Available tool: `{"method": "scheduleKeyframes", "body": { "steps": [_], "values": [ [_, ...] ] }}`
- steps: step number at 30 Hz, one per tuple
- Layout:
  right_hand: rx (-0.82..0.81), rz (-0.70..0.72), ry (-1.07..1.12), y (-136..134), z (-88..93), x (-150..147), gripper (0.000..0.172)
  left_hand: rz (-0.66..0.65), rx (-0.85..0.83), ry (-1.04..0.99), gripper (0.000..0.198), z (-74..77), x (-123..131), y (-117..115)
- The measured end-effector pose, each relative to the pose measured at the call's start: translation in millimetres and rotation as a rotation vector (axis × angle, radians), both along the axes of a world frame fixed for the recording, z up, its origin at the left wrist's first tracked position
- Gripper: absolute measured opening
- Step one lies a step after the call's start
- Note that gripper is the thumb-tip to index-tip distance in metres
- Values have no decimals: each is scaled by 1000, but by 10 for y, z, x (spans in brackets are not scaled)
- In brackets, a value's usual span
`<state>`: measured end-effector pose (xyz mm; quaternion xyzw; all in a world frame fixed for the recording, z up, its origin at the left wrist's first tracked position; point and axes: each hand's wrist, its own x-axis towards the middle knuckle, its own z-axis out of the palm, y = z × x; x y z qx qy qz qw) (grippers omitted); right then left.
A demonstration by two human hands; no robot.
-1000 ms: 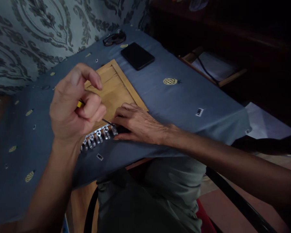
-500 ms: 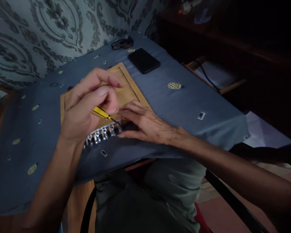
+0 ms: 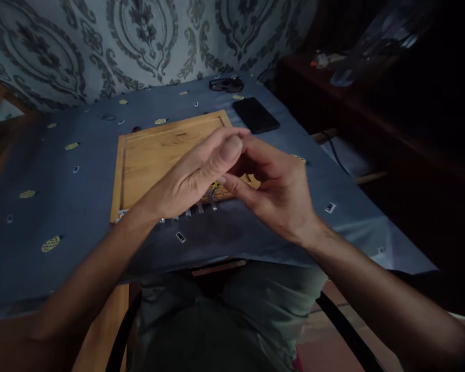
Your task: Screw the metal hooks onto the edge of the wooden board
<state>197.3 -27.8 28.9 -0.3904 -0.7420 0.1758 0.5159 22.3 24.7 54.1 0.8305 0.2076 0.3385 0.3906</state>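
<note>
My left hand [image 3: 197, 178] is closed round a yellow-and-black screwdriver [image 3: 216, 184], mostly hidden behind it. Only a bit of yellow shows under its thumb. My right hand [image 3: 281, 194] curls in from the right, its thumb tip at that yellow part and its other fingertips hidden behind my left hand; it seems to steady the screwdriver. Below them, a row of metal hooks [image 3: 212, 199] runs along the near edge of a framed wooden board [image 3: 155, 155]. The screwdriver's tip is at the rightmost visible hook; my left hand hides part of the row.
The board lies on a blue cloth [image 3: 73, 206] with a pineapple print. A black phone [image 3: 256, 114] and dark eyeglasses [image 3: 227, 84] lie beyond it. A patterned curtain [image 3: 147, 41] hangs behind the table. On the right is dark furniture with an open drawer [image 3: 349, 155].
My left hand has turned and moved right, hiding most of the screwdriver. My right hand has risen from the board's edge and curled in against it. The view has shifted, too.
</note>
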Motion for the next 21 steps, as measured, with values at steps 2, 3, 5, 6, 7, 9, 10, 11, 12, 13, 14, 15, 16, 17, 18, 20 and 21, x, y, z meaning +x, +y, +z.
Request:
{"method": "scheduleKeyframes", "body": {
  "steps": [2,3,5,6,7,9,10,11,12,13,14,15,16,17,18,20,21],
  "values": [
    [42,1,37,29,-25,10,20,4,-68,34,76,-77,-129,-22],
    [47,-6,57,38,-33,17,24,26,-98,76,73,-118,-193,-38],
    [32,-26,95,42,-42,33,32,105,-85,244,67,-201,-294,-81],
    [16,-37,110,36,-45,42,36,151,-40,369,65,-239,-323,-107],
    [3,-42,118,27,-45,50,40,198,24,500,62,-275,-338,-136],
    [-18,-55,120,0,-44,60,46,262,148,717,58,-335,-332,-196],
    [-19,-66,116,-14,-41,61,48,279,187,762,58,-359,-319,-222],
    [-12,-80,110,-27,-36,59,49,294,220,774,59,-379,-303,-244],
    [1,-92,106,-39,-31,54,49,305,247,773,60,-396,-290,-261],
    [13,-101,104,-47,-24,48,49,313,268,769,59,-410,-279,-272],
    [24,-110,103,-51,-17,40,49,318,280,768,58,-419,-272,-278],
    [28,-121,95,-52,-10,33,49,321,287,768,56,-424,-269,-279],
    [27,-138,86,-50,-4,26,47,322,288,772,54,-426,-268,-277],
    [37,-146,74,-44,1,21,45,320,287,777,53,-425,-269,-275],
    [52,-149,65,-38,4,16,43,315,285,781,52,-422,-270,-273],
    [91,-141,72,-28,5,6,39,308,279,791,52,-416,-269,-273],
    [97,-141,87,-27,3,-1,38,307,277,795,51,-414,-267,-275]
  ]
}}
